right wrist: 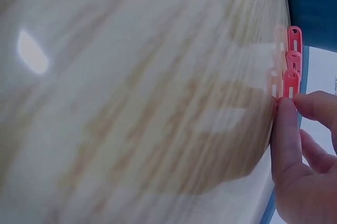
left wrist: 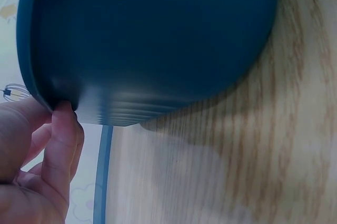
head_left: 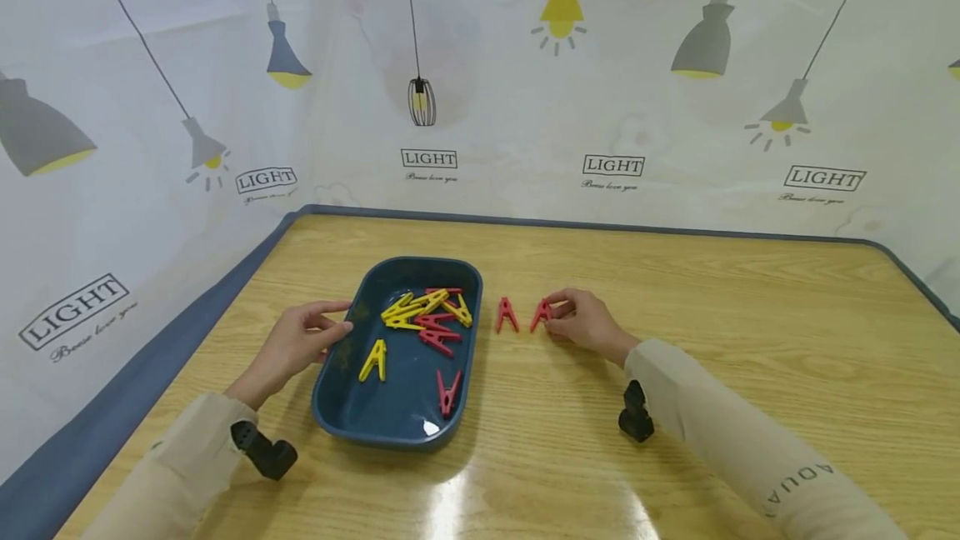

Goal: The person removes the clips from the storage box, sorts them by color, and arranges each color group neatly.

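A dark blue rectangular tub [head_left: 397,398] stands on the table, holding several yellow clothespins [head_left: 382,357] and several red clothespins [head_left: 447,403]. My left hand [head_left: 292,344] pinches the tub's left rim; the left wrist view shows thumb and fingers at the edge of the tub wall [left wrist: 152,34]. To the right of the tub, my right hand [head_left: 588,325] pinches a red clothespin [head_left: 537,317] by its right side, at table level. Another red clothespin [head_left: 507,313] stands between it and the tub, its legs toward me. In the right wrist view the pinched clothespin [right wrist: 291,79] overlaps the other.
The wood-grain table [head_left: 720,298] has a dark blue border [head_left: 570,225] along its far edge. Behind it hangs a pale sheet [head_left: 495,40] printed with lamps. A black wrist device [head_left: 637,413] sits on each sleeve.
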Demonstrator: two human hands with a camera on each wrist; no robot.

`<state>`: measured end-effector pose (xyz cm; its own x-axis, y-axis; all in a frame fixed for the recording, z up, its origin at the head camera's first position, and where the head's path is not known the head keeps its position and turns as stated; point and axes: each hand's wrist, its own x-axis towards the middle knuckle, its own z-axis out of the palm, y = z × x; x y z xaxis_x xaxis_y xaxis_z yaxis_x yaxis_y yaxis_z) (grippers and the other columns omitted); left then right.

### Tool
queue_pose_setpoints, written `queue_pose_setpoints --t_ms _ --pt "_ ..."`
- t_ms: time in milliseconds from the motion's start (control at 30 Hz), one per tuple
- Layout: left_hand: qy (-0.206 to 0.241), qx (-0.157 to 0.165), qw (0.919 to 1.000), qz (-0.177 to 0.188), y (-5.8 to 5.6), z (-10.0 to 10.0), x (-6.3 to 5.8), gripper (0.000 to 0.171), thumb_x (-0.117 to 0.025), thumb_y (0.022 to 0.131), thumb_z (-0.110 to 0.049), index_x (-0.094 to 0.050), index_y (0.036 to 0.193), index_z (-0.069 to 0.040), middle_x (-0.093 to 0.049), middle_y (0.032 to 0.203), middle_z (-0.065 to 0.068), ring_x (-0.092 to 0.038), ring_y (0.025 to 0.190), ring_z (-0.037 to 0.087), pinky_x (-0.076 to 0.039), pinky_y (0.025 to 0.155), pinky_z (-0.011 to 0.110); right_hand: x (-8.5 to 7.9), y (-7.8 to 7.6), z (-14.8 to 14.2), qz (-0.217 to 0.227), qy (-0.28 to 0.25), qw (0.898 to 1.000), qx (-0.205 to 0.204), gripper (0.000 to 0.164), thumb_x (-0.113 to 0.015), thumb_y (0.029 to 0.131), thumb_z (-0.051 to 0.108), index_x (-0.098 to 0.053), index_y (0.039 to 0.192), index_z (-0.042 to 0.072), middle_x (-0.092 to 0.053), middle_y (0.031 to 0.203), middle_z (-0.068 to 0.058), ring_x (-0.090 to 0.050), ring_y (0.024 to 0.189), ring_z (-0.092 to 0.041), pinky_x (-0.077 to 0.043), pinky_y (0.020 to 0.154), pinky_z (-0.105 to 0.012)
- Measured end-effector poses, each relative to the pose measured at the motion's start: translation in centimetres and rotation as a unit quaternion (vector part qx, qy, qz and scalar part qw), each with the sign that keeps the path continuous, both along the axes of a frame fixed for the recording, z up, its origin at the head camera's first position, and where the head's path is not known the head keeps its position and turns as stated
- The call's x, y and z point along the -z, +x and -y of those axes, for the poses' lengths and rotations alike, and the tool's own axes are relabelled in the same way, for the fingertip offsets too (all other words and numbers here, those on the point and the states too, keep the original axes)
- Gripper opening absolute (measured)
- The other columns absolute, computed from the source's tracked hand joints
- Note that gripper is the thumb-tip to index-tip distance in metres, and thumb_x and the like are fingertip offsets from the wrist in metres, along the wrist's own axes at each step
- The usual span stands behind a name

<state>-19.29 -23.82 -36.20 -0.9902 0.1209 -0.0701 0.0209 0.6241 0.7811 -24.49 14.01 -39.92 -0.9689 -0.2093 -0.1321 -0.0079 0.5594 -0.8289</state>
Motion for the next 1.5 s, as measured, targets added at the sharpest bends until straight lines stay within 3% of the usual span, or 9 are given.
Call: queue_pose_setpoints --t_ms 800,1133,1500 --pt "0.007 0.004 1.0 -0.004 0.1 0.0 0.1 0.047 -0.057 0.087 -0.025 -0.047 0.128 -0.005 -0.059 0.099 0.02 -0.057 0.074 0.022 -0.051 0.063 0.034 -0.2 0.1 -0.3 -0.005 -0.008 1.0 -0.023 0.04 -0.061 0.082 0.004 -0.049 0.12 -0.004 -0.056 0.101 -0.018 -0.058 0.084 -0.024 -0.05 0.068 -0.031" --pt "0.003 -0.002 1.0 -0.002 0.1 -0.1 0.0 0.046 -0.057 0.087 -0.024 -0.047 0.128 -0.005 -0.059 0.098 0.02 -0.058 0.077 0.025 -0.051 0.063 0.033 -1.7 0.0 -0.7 0.009 -0.04 0.999 -0.013 0.044 -0.058 0.085 0.008 -0.043 0.125 -0.004 -0.052 0.103 -0.019 -0.056 0.086 -0.028 -0.05 0.071 -0.034" --pt "0.007 0.001 1.0 -0.001 0.1 -0.1 -0.2 0.046 -0.057 0.087 -0.025 -0.047 0.127 -0.004 -0.059 0.097 0.021 -0.058 0.076 0.024 -0.051 0.062 0.033 -4.7 1.3 1.2 -0.006 -0.088 0.991 -0.096 0.041 -0.057 0.087 0.008 -0.044 0.124 -0.005 -0.053 0.102 -0.019 -0.055 0.092 -0.036 -0.048 0.076 -0.041"
